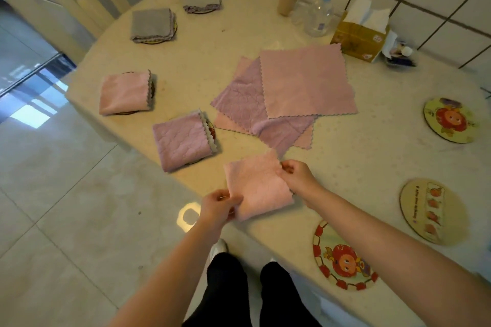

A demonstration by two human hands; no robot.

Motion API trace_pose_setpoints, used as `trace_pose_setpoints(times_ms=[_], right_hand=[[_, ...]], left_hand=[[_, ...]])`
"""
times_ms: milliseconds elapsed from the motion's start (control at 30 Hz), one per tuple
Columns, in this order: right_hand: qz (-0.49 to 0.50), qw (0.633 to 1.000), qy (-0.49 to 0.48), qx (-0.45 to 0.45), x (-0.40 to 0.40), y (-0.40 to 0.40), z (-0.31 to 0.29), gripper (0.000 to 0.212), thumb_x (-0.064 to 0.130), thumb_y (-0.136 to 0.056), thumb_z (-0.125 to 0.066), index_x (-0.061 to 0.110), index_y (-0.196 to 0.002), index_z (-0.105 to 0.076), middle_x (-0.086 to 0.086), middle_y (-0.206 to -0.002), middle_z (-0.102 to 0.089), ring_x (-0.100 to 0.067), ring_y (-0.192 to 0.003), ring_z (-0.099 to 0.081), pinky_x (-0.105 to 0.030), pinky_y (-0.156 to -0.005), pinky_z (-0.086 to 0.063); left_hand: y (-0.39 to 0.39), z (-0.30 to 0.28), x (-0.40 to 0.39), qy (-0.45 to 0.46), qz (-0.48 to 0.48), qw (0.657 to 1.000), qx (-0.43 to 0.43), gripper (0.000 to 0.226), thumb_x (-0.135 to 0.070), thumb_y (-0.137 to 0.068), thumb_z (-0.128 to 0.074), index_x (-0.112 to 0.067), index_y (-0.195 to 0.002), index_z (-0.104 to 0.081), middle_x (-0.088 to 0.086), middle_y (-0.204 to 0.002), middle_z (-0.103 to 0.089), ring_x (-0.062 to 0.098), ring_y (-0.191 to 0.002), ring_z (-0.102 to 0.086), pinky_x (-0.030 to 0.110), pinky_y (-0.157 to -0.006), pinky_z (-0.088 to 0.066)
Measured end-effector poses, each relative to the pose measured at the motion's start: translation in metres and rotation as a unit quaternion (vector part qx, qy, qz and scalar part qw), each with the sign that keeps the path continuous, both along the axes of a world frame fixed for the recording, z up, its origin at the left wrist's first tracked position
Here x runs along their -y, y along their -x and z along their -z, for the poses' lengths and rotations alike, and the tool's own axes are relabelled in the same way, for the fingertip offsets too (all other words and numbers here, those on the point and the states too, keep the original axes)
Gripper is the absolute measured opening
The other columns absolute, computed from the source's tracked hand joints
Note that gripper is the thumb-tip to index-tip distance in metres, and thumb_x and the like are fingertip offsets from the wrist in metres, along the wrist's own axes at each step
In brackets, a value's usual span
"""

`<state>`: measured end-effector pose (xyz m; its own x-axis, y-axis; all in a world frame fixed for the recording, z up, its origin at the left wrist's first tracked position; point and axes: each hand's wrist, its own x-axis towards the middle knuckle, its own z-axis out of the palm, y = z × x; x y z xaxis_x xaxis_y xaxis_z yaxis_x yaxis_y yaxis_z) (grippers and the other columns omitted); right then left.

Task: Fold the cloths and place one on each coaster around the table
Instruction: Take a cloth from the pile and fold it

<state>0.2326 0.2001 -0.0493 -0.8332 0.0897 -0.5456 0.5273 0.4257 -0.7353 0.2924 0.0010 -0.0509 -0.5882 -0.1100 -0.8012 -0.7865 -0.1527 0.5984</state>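
Fingers of the left hand [218,204] and right hand [295,174] pinch opposite corners of a folded pink cloth [256,186] at the desk [239,42] edge, probably finishing its fold before carrying it to the nearest bare coaster [342,256].

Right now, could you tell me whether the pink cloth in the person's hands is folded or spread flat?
Folded. The pink cloth is doubled over, with the left hand and right hand pinching opposite corners.
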Motion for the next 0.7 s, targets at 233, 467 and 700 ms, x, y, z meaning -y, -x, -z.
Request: trace_pose_setpoints(times_ms=[233,467,700], right_hand=[[0.035,0.99,-0.137,-0.005,0.019,-0.004,0.013,0.02,0.025,-0.087,-0.064,0.008,-0.098,-0.066,-0.002,-0.089,-0.065,-0.018,-0.084,-0.059,-0.026,-0.07,-0.042],[0.033,0.975,-0.218,-0.035,0.025,-0.004,0.016,0.028,0.037,-0.086,-0.063,0.009,-0.087,-0.064,-0.002,-0.079,-0.066,-0.021,-0.076,-0.061,-0.031,-0.07,-0.046],[0.036,0.973,-0.225,-0.037,0.011,0.008,0.007,0.018,0.025,-0.082,-0.068,0.013,-0.094,-0.062,0.0,-0.087,-0.066,-0.019,-0.078,-0.062,-0.032,-0.074,-0.051]], left_hand=[[0.013,0.009,0.009,0.066,0.116,0.991,0.016,0.017,-0.006,-0.079,-0.074,-0.008,-0.076,-0.058,0.011,-0.076,-0.065,0.027,-0.071,-0.065,0.042,-0.069,-0.06],[0.022,0.006,0.025,0.147,0.219,0.965,-0.001,0.02,-0.022,-0.073,-0.08,-0.011,-0.074,-0.063,0.013,-0.076,-0.073,0.027,-0.07,-0.07,0.044,-0.071,-0.059],[0.062,-0.006,0.049,0.243,0.308,0.917,-0.075,0.022,-0.028,-0.073,-0.077,-0.013,-0.071,-0.062,-0.001,-0.061,-0.065,0.014,-0.06,-0.059,0.03,-0.056,-0.05]])
